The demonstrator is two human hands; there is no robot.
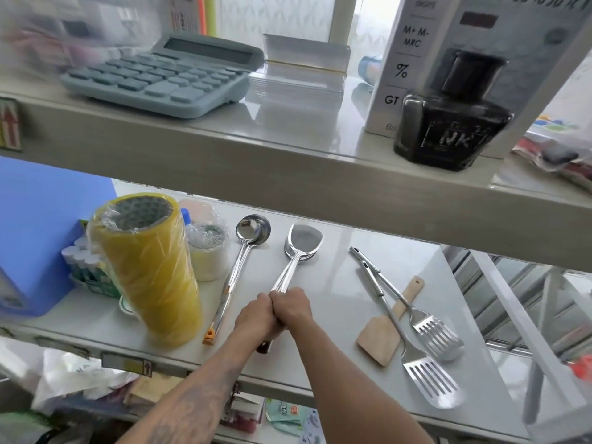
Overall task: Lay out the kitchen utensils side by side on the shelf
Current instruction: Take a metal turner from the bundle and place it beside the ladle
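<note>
On the white middle shelf (336, 302) a steel turner (298, 251) lies with its blade pointing away from me. Both my left hand (254, 320) and my right hand (293, 310) are closed around its handle, side by side. Left of it a steel ladle (238, 261) lies flat, parallel to the turner, its orange hanging tip near the shelf's front edge. To the right, two slotted steel spatulas (431, 379) (435, 334) lie crossed over each other and over a wooden spatula (384, 334).
A tall yellow tape roll stack (150, 267) and a smaller wrapped white roll (208, 251) stand left of the ladle, beside a blue box (38, 235). The upper shelf overhead carries a calculator (160, 75) and a black ink bottle (448, 123).
</note>
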